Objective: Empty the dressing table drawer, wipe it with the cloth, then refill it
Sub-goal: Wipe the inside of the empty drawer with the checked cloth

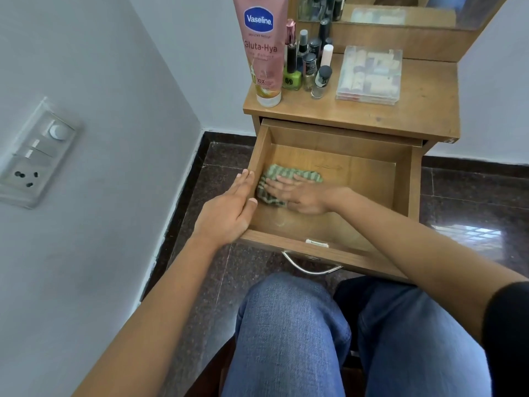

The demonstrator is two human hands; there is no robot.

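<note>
Found drawer (369, 179) pulled out, bare inside. Pressed green cloth (276, 171) flat onto drawer floor by left wall with right hand (302, 194), fingers (282, 183) straight (for spread, probably). Laid left hand (229, 210), open, along left rim, likely to steady it. Noted lotion tube (262, 50), polish bottles (309, 67), clear case (369, 73) on tabletop (420, 110), left and back, presumably awaiting refill.

home bedroom corner, dressing table (400, 116), cosmetics (309, 67)
</note>
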